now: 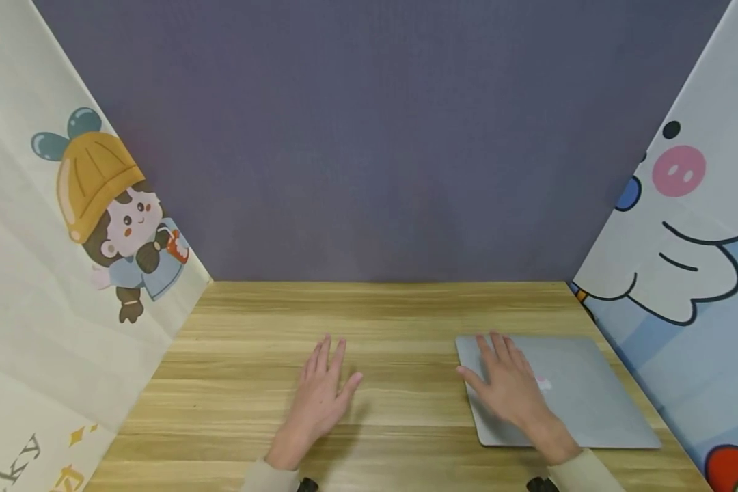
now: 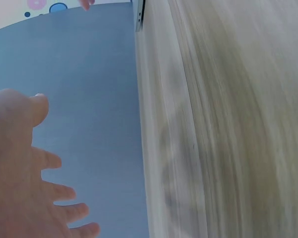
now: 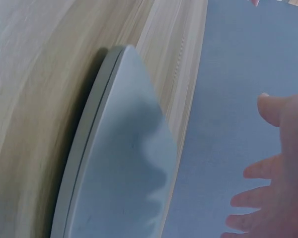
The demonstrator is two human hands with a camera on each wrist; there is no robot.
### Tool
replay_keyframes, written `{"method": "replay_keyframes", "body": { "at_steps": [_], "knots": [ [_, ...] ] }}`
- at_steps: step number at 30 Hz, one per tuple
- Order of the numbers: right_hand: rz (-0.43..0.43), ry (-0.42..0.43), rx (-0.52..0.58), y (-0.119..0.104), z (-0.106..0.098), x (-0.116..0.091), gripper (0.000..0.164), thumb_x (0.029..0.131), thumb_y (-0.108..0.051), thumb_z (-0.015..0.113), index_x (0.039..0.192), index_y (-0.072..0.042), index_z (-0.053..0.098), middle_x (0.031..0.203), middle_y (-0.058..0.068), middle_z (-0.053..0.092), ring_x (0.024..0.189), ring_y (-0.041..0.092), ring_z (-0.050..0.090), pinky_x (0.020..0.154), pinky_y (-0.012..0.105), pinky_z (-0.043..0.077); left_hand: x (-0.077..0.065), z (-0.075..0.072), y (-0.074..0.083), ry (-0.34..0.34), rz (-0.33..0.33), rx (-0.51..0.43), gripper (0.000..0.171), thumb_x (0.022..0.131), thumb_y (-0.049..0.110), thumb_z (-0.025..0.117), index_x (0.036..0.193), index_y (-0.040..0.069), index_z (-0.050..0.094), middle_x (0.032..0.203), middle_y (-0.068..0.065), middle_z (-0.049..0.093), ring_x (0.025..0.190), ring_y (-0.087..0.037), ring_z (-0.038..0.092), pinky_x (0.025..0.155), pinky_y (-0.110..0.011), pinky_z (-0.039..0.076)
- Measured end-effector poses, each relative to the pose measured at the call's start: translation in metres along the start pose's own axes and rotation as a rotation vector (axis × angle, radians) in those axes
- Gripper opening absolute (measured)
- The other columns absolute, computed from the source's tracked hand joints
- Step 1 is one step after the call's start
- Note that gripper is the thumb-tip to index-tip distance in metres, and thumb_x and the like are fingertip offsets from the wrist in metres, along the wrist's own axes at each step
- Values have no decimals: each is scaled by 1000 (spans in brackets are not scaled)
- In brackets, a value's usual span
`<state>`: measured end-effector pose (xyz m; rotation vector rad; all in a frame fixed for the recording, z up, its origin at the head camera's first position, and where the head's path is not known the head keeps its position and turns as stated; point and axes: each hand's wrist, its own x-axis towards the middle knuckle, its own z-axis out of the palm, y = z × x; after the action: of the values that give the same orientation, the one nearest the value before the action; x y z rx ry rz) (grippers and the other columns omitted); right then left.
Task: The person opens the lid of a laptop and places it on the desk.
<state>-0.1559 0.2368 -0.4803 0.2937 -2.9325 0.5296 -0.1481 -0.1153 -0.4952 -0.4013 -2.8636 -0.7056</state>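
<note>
A closed silver laptop (image 1: 590, 403) lies flat on the right part of the wooden table (image 1: 400, 314). Over its left side is my right hand (image 1: 510, 383), palm down with fingers straight and the thumb spread. The right wrist view shows this hand (image 3: 268, 183) raised above the lid (image 3: 124, 163), its shadow falling on the metal. My left hand (image 1: 320, 400) hovers over bare wood left of the laptop, fingers extended and thumb out. In the left wrist view that hand (image 2: 25, 173) holds nothing, and a corner of the laptop (image 2: 138, 15) shows at the top.
A dark grey-blue panel (image 1: 387, 137) stands along the table's back edge. Pale printed curtains flank both sides, with a cartoon child (image 1: 129, 219) on the left one and a pig-nosed character (image 1: 676, 171) on the right one.
</note>
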Motion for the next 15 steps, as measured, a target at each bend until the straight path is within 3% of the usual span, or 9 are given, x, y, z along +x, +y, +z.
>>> {"method": "replay_keyframes", "body": {
  "at_steps": [15],
  "knots": [
    [7,41,-12,20,-11,-2,80,101,-53,55,149,9,40,151,41,33,137,60,31,108,73,28,2,7,15,-32,-6,-103,75,106,57,36,161,8,25,166,-22,15,150,-45,21,115,-69,24]
  ]
}}
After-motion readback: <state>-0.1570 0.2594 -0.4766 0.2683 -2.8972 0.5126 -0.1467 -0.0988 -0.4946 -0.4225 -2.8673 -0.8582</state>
